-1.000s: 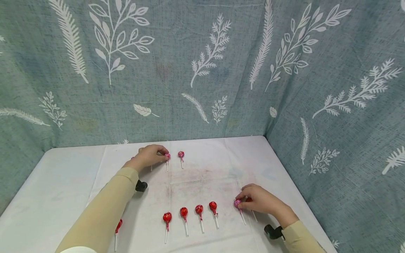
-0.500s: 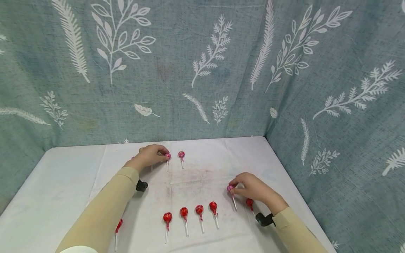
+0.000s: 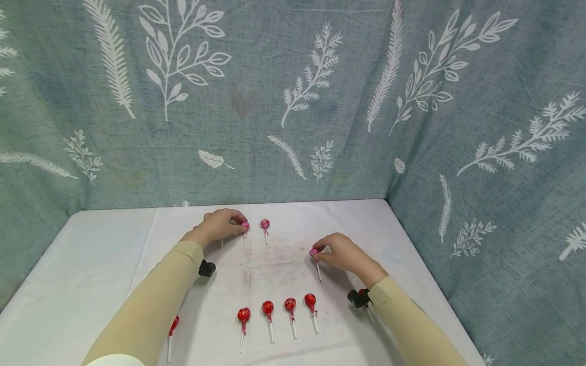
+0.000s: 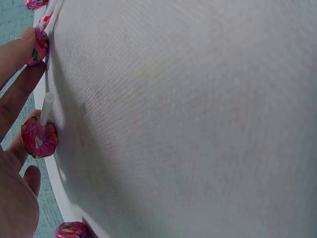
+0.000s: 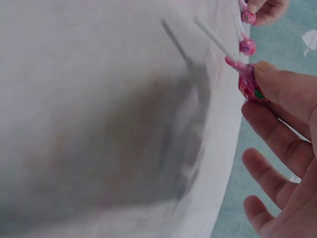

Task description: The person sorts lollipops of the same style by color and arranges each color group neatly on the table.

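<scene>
1. Head view, nearest the wearer: a red lollipop (image 3: 174, 326) lies beside the left sleeve (image 3: 146, 305), which hides part of it. To its right, a row of four red lollipops (image 3: 267, 308) lies on the white tabletop (image 3: 91, 284), balls away from the wearer, sticks toward the wearer.
2. Just right of that row, a half-hidden red lollipop (image 3: 363, 292) shows behind the black wrist camera (image 3: 355, 299) on the right arm.
3. Farther out, the right hand (image 3: 343, 252) has its grip clamped on the raised pink lollipop (image 3: 313, 252), ball between thumb and forefinger. It sits at the fingertips, on the hand's left side. Its long axis runs toward the wearer, stick end angled slightly right. In the right wrist view the stick and its shadow stand apart, so it appears lifted.
4. Farther still and to the left, the left hand (image 3: 221, 225) has thumb and finger closed on the second pink lollipop (image 3: 245, 226); whether that one bears on the tabletop I cannot tell.
5. Just right of it lies the end pink lollipop (image 3: 265, 223), untouched, its stick also toward the wearer. From the right grip it is farther and leftward; the left hand is nearer to it. More pink lollipops are partly hidden by the left hand.
6. Behind everything hangs leaf-printed teal cloth (image 3: 256, 91).
</scene>
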`<action>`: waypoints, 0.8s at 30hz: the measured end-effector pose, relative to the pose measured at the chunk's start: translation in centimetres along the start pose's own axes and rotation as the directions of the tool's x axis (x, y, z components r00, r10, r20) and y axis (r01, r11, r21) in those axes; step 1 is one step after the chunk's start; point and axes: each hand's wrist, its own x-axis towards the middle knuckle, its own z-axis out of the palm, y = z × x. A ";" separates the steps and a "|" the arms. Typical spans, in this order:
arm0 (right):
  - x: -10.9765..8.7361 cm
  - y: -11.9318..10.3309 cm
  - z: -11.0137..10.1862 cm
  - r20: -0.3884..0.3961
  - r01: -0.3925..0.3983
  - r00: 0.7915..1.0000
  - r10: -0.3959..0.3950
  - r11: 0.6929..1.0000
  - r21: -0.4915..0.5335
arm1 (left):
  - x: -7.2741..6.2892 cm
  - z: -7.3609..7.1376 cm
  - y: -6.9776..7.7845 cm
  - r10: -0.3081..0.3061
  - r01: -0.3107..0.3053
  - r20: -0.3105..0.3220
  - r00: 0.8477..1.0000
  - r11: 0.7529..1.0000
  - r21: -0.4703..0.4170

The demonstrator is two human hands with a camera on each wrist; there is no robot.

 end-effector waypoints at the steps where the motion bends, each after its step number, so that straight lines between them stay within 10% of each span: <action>1: 0.5 -0.1 0.0 0.001 -0.003 1.000 0.003 1.000 -0.004 | 0.0 0.0 0.0 0.000 0.000 0.000 1.000 1.000 0.001; 24: 8.0 -2.0 0.1 -0.013 0.014 1.000 -0.014 0.999 -0.034 | -0.3 0.0 -0.5 -0.004 0.004 -0.017 1.000 1.000 0.023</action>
